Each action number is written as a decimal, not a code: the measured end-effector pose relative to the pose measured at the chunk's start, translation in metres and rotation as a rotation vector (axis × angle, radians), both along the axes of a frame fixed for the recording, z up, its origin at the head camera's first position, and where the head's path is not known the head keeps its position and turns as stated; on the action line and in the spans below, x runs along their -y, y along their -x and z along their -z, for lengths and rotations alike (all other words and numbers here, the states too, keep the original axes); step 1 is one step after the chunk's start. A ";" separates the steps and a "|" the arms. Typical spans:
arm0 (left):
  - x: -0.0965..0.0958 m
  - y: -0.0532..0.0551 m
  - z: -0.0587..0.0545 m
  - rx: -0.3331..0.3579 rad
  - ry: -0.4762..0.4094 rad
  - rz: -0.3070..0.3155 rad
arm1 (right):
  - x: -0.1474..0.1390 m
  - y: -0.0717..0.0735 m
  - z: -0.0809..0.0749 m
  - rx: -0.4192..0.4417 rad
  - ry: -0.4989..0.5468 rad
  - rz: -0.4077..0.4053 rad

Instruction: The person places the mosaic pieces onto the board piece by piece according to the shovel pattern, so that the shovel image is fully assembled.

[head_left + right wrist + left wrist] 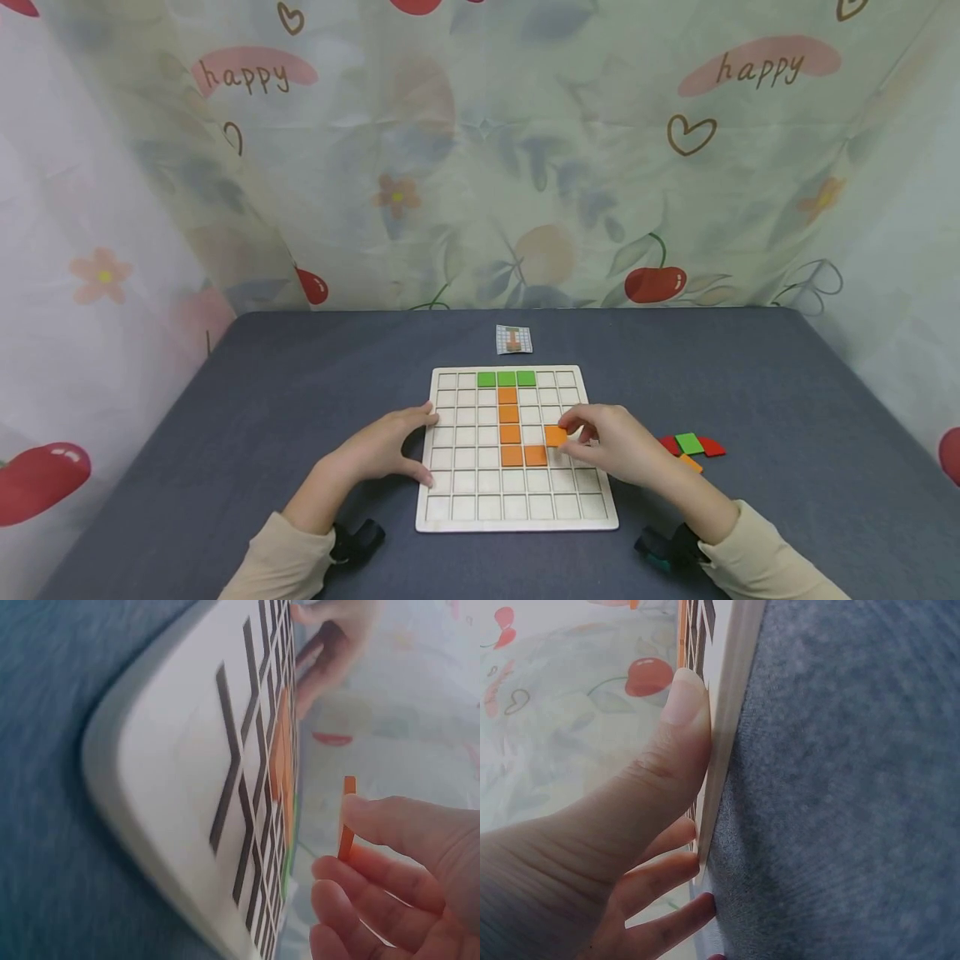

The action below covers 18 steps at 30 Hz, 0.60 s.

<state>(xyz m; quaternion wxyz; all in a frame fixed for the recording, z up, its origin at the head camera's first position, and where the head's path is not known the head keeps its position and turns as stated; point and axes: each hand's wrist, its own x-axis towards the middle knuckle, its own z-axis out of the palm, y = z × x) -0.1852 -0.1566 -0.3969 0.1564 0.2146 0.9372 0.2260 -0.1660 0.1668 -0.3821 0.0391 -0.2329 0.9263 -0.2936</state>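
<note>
A white gridded board [489, 507] lies on the table, with three green tiles [507, 379] along its far row. Several orange tiles [509, 414] run down a column below them and turn right at the bottom. Between thumb and fingers my right hand [619, 443] pinches a thin orange square tile [348, 818], held above the board's right half. My left hand [378, 446] rests at the board's left edge, thumb and fingers spread apart. In the left wrist view its thumb [684, 705] lies against the board's rim.
Loose red [712, 447], green [689, 443] and orange [692, 463] pieces lie right of the board, partly behind my right forearm. A small pattern card [513, 340] lies beyond the board's far edge. A printed curtain [480, 167] stands behind the dark table [322, 358].
</note>
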 end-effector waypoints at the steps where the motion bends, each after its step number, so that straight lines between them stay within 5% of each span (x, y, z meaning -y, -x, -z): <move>1: 0.000 0.000 0.000 0.000 0.000 -0.001 | 0.002 0.000 0.001 0.004 0.001 -0.006; 18: 0.000 0.000 0.000 0.012 -0.004 -0.010 | 0.039 0.000 0.004 0.013 0.011 -0.083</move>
